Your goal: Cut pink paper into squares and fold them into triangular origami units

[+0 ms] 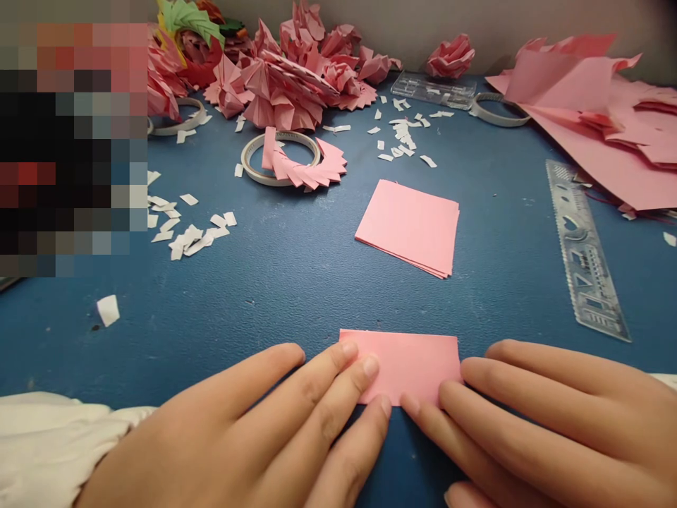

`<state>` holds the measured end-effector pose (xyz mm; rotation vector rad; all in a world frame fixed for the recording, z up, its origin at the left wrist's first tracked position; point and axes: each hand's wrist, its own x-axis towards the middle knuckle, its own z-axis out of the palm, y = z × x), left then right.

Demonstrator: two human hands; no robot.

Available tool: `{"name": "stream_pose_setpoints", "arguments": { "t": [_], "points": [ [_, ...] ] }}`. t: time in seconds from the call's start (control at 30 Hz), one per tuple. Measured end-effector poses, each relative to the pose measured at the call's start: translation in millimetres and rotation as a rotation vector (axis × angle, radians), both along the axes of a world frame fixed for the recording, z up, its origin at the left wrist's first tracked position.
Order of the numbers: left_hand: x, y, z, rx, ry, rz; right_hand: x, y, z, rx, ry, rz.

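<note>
We see the left hand [238, 437], fingers slightly apart and clamped on nothing, with fingertips resting on the left part of a pink paper [412, 363], and the right hand [560, 423], likewise spread, touching its right end and near edge. The paper lies flat on the blue table [275, 289], and we judge that uneven pressure between the hands could skew it or leave a crooked crease. Beyond it lies a stack of pink squares [410, 227], which a forward slip might disarrange.

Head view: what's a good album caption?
Left hand and right hand touch a pink paper rectangle on a blue table.
</note>
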<state>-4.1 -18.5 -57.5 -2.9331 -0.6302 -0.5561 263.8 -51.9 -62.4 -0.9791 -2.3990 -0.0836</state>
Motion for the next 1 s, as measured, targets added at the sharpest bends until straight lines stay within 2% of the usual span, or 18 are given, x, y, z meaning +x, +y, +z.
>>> {"name": "stream_pose_setpoints", "arguments": {
  "t": [0.2, 0.47, 0.87, 1.0],
  "points": [
    [-2.6, -0.2, 0.1, 0.023, 0.008, -0.001, 1.7, 3.9, 1.5, -0.003, -0.013, 0.030],
    [4.6, -0.2, -0.2, -0.011, 0.129, 0.022, 0.0, 7.6, 2.0, 0.010, -0.016, 0.056],
    [0.4, 1.1, 3.0, 0.011, 0.003, -0.007, -1.7, 7.5, 3.5, 0.014, -0.014, 0.039],
    [2.0, 3.9, 3.8, 0.017, 0.032, -0.025, 1.8, 5.0, 2.8, 0.019, -0.007, 0.033]
  ]
}}
